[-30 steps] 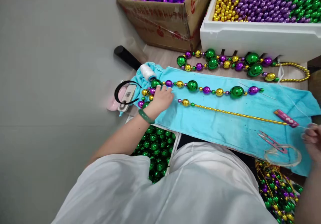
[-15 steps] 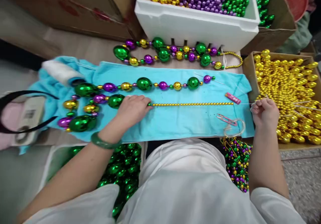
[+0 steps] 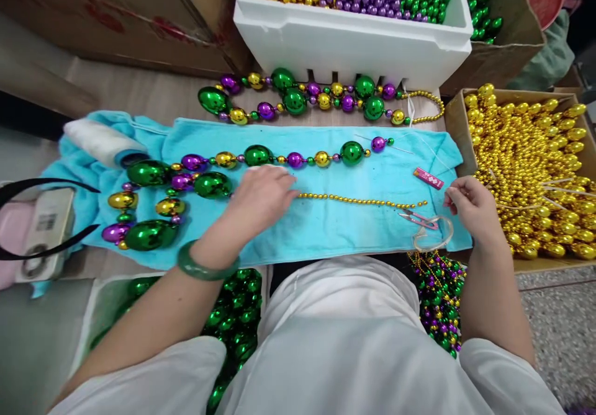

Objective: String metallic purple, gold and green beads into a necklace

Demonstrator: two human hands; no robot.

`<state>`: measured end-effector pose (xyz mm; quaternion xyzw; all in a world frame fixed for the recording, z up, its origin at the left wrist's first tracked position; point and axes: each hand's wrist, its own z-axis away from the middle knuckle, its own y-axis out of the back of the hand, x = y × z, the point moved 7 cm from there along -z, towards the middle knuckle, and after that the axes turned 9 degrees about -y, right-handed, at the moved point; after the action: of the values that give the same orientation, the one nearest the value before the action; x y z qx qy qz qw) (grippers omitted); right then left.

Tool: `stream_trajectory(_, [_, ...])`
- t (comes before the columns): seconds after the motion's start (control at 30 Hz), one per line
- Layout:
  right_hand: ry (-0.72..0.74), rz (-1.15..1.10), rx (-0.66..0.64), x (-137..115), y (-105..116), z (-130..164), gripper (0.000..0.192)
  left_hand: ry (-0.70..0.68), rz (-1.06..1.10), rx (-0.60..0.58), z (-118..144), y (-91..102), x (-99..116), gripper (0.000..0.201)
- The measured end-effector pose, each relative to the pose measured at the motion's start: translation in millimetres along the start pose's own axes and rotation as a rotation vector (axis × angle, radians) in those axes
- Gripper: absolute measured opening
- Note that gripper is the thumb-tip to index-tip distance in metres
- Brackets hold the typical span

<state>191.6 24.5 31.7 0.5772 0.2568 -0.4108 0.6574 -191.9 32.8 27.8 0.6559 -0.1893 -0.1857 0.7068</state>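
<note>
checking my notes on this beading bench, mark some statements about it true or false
1. The left hand rests on the blue towel at one end of the thin gold strand. True.
2. The white box holds only gold beads. False: it holds gold, purple and green beads.
3. The snips lie on the towel near the right hand. True.
4. The right hand holds the snips. False: they lie on the towel, apart from that hand.
5. A green bangle is on the left wrist. True.
</note>
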Motion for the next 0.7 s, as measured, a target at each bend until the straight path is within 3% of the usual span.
stream_trajectory(0.13, [0.077, -0.233, -0.127, -50.5, 4.1, 24.8, 0.011, -0.302, 0.584, 0.247, -65.3, 13.9, 104.7, 0.032])
stream_trajectory(0.2, [0.11, -0.304, -0.148, -65.4, 9.7, 31.9, 0.01, -0.456, 0.883, 0.255, -94.0, 14.6, 151.8, 0.029])
stream_trajectory(0.27, [0.123, -0.35, -0.101, -66.2, 19.6, 30.8, 0.01, -0.523, 1.162, 0.151, -115.7, 6.3, 182.2, 0.027])
stream_trajectory(0.33, [0.088, -0.358, 0.019, -52.2, 32.8, 21.8, 0.012, -0.469, 1.348, -0.014, -128.4, -11.3, 194.0, 0.027])
stream_trajectory(0.4, [-0.017, -0.282, 0.157, -28.6, 42.6, 10.1, 0.013, -0.364, 1.417, -0.137, -131.9, -30.9, 192.1, 0.026])
stream_trajectory(0.47, [-0.106, -0.064, 0.297, -11.0, 46.7, 3.0, 0.01, -0.286, 1.409, -0.174, -130.7, -44.6, 185.2, 0.025])
stream_trajectory(0.53, [-0.047, 0.184, 0.383, -12.9, 39.6, 2.4, 0.014, -0.217, 1.4, -0.175, -128.8, -52.0, 180.0, 0.025])
stream_trajectory(0.6, [0.104, 0.287, 0.289, -24.4, 15.1, 5.0, 0.032, -0.145, 1.424, -0.168, -128.0, -54.3, 178.8, 0.025])
stream_trajectory(0.7, [0.161, 0.229, -0.041, -26.2, -29.8, 9.8, 0.035, -0.11, 1.453, -0.137, -129.2, -51.6, 181.7, 0.024])
